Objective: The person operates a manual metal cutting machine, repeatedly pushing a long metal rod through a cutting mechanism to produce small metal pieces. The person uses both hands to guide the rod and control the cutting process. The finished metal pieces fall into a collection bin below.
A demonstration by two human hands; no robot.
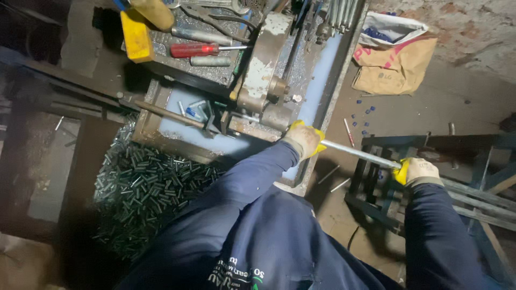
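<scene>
Gloved left hand (304, 139) and right hand (421, 172), each grip pressed around a long steel rod (359, 154) running into the cutting machine (263, 80), heap of short cut metal pieces (145, 188) beside, red-handled screwdriver (194, 50) on cluttered desk (322, 75), blue metal stand (478, 182), cardboard box (395, 64) on dusty floor (457, 102) beyond.

The left hand (303, 139) and the right hand (418, 172) wear grimy beige gloves with yellow palms, above dark navy sleeves (252, 177), and the metal rod (360, 154) between them is pale silver. The machine (263, 75) is worn grey with chipped cream patches, set in a tray (317, 86) of milky light-blue liquid, beside a red-handled screwdriver (194, 50), a yellow block (136, 36) and an ochre handle (153, 12). The heap of cut tube pieces (145, 188) is dark steel grey with bright glints, the bag (395, 64) is tan with pink marking and a white lining, small blue caps (361, 119) dot the brown floor, and the rack (430, 161) is dull blue-green.
</scene>
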